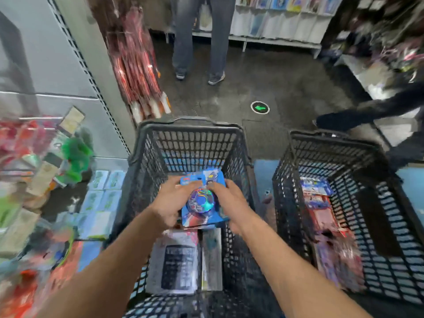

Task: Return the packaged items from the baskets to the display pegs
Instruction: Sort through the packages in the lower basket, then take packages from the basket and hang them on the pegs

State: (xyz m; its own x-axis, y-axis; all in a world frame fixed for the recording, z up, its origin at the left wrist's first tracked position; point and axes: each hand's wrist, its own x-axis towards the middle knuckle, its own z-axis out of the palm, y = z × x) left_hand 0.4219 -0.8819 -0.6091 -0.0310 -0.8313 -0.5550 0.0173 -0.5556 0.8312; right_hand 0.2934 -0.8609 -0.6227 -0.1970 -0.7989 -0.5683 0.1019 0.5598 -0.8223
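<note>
The blue blister pack (pixel 202 198), with a shiny holographic disc on its face, is sitting at the centre of the view, inside the mouth of the left basket (pixel 185 134) and above the goods lying on its floor. Both hands are grasping it. The left hand (pixel 172 200) is gripping its nine o'clock edge with fingers curling over the card. The right hand (pixel 229 203) is gripping the three o'clock edge in the same way. Motion blur is hiding the thumbs.

Just at six o'clock from the pack, a packaged calculator (pixel 176 267) is lying flat on the basket floor. A narrow grey package (pixel 212 260) is lying right beside it at three o'clock.

At three o'clock from the left basket, the right basket (pixel 321 143) is standing near it but apart. It is holding a row of red and blue packaged items (pixel 321 214) along its nine o'clock wall.

At nine o'clock, colourful goods (pixel 34 157) are hanging on display, too blurred to tell apart. At eleven o'clock, long red packages (pixel 135 56) are hanging down beside a grey shelf upright.

On the dark floor at one o'clock, a round green arrow marker (pixel 260 108) is pointing left. At twelve o'clock another person's legs (pixel 202 37) are standing before a card rack (pixel 275 14), and at two o'clock a dark shoe (pixel 344 118) is reaching in.
</note>
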